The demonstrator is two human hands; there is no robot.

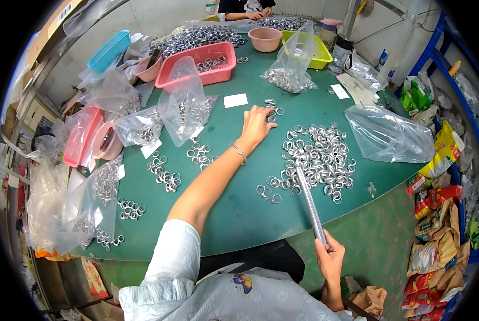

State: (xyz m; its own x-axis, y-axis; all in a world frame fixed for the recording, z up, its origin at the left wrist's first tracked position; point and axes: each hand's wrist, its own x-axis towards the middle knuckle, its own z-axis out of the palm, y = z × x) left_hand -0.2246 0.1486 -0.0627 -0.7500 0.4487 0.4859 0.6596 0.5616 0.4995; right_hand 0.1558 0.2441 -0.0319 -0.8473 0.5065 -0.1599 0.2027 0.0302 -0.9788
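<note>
From head height, the left fisheye camera looks down and forward, close over the near edge of the green bench (244,219), its wide view reaching the far end and the pale wall (156,16) beyond.

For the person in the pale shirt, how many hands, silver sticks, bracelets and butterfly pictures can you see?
Hands: 2 (left hand, right hand)
Silver stick: 1
Bracelet: 1
Butterfly picture: 1
Total: 5

Free tabletop (236,208) beside obstructing ring pile (318,158)
</note>
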